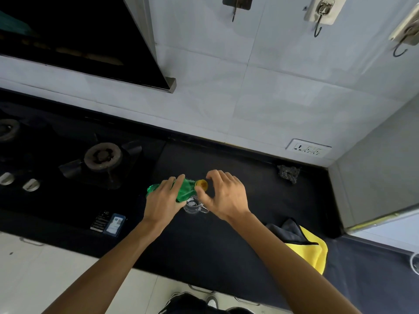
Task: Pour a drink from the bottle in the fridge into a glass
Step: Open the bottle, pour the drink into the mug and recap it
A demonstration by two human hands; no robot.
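At a black kitchen bench (238, 168), seen from the head camera, a person holds a green bottle (187, 189) tilted on its side above the worktop, its neck pointing right. The left hand (164, 199) wraps around the bottle's body, fingers curled over the top and gripping it firmly. The right hand (225, 196) meets the bottle at its mouth, where thumb and forefinger curve around the yellow cap (202, 184) and pinch it; the remaining fingers are loosely bent and hold nothing else. Directly beneath the bottle's neck, between the two hands, a clear glass (192, 207) with a small handle stands on the bench, its rim partly hidden by the bottle and the left hand's fingers.

To the left sits a gas stove (103, 156) with white knobs (31, 185). A small blue-and-white card (114, 224) lies near the bench's front edge, left of the left forearm. A yellow-and-grey cloth (314, 249) is bunched to the right of the right forearm, and a dark scrubber (288, 173) rests by the tiled wall below a white socket (308, 150).
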